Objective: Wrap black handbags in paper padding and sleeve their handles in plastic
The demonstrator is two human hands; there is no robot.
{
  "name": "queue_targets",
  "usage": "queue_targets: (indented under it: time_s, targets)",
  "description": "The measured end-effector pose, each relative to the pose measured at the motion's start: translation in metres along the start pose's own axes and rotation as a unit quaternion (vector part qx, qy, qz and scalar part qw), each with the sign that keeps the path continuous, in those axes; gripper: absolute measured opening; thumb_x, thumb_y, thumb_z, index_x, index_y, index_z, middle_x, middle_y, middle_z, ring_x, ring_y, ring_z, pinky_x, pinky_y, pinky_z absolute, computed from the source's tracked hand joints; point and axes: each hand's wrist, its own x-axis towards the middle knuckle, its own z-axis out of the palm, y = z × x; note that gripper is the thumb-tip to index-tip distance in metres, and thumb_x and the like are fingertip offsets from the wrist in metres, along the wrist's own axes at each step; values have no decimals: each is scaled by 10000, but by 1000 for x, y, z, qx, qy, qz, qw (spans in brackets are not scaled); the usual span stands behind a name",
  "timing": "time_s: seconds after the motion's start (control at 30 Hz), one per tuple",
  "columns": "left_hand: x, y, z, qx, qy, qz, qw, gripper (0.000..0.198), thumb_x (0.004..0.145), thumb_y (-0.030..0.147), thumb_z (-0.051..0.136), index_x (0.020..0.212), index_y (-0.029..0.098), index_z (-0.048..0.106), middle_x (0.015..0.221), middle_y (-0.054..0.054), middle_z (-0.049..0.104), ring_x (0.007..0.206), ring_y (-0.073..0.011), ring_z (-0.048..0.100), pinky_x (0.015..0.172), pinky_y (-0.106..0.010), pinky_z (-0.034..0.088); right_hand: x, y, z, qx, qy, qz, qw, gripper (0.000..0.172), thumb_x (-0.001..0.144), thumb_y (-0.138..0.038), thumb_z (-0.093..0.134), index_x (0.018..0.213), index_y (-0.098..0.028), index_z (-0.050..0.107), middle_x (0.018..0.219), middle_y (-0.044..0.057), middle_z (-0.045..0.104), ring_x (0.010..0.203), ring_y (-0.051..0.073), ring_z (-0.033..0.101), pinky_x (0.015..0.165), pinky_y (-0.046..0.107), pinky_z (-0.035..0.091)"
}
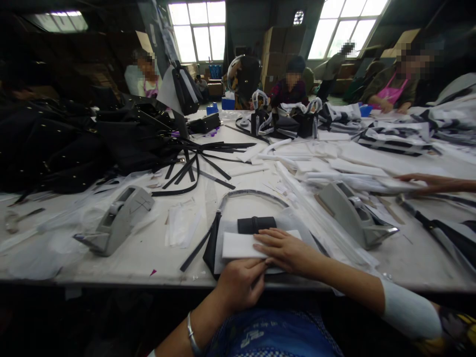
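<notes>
A black handbag [210,246] lies at the table's front edge, its wrapped handle [256,192] arched away from me. White sheet material covers much of its front. On top rests a white foam pad [238,245], just below a black strap piece [256,224]. My right hand [284,248] lies flat over the right part of the pad, fingers extended. At the pad's lower edge my left hand [243,280] has its fingers curled together near the right fingertips; what they pinch, if anything, is hidden.
Grey tape dispensers stand left [121,218] and right [349,213] of the bag. Black straps [199,151] and a pile of black bags [67,144] lie further left. Another person's hand [427,183] reaches in from the right over white foam strips. People work across the table.
</notes>
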Motion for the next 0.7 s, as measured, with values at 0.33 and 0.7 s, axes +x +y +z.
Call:
queue_targets:
  time_s: [0.33,0.7]
  targets:
    - [1,18,-10,14,139,106,985,472,842,42,502,1297,144,571,1110,-94,737,960,-164,721,831,-223,595,-7,-2,5,45,9,21,999,469,983,-364,488,1432,-231,512,1484,100,490,1313,313,443,1087,519,398]
    - [22,-23,29,259,95,98,956,779,905,532,566,1518,116,328,1502,-222,439,1359,-348,467,1006,-429,529,6,16,-30,345,19,35,938,290,958,-252,495,1079,-225,757,1207,50,707,1084,193,668,972,303,507]
